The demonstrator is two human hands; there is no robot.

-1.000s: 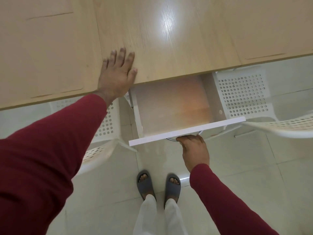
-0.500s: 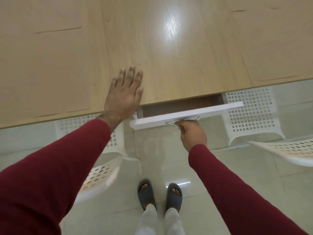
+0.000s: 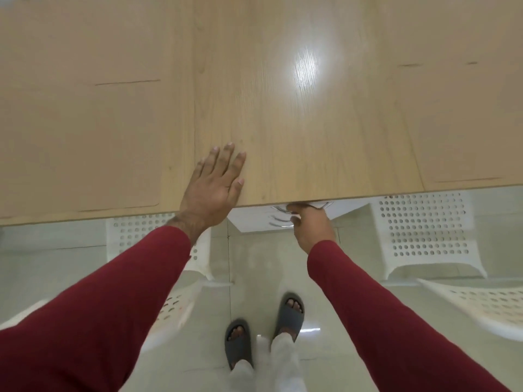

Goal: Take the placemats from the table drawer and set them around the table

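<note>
- The white drawer (image 3: 256, 222), which stood pulled well out a second ago with its inside bare, has been pushed back; only its front panel shows now, tucked under the edge of the wooden counter (image 3: 297, 108).
- The right hand (image 3: 311, 224) is at the drawer front, fingers curled around the metal handle (image 3: 278, 212); this grip is closed on the handle, though the fingertips are hidden under the counter's lip and the handle is motion-blurred.
- The left hand (image 3: 213, 182) lies flat and spread on the counter just to the left of the right grip, palm down, holding nothing; it reads as a brace while the drawer slid in.
- Placemats: at least three pale ones, close to the counter's own colour, lie on it. One large placemat (image 3: 85, 142) sits left of the left hand, another (image 3: 467, 123) lies well right of the right hand, and a third (image 3: 70, 38) shows farther away, beyond the left hand.
- No mat is in either hand, and the drawer looked empty while open.
- Judgement: closing an empty drawer suggests the fetching is over and the setting largely done; whether every seat has a mat cannot be told, since much of the counter is out of view.
- White perforated chairs (image 3: 424, 227) stand below the counter edge on either side of the hands.
</note>
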